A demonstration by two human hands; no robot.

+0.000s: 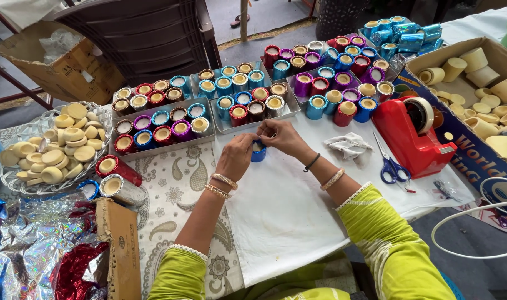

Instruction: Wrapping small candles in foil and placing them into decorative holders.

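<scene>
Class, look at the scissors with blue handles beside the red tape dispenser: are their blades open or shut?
Shut. The scissors lie flat on the white cloth, blades together in one narrow point.

Blue foil cup (258,151), upright, btwn both hands' fingers.

We note brown cardboard box (53,58) far left, open; blue-printed carton (475,144) right, holding cream cups; flat brown carton (120,244) near left.
</scene>
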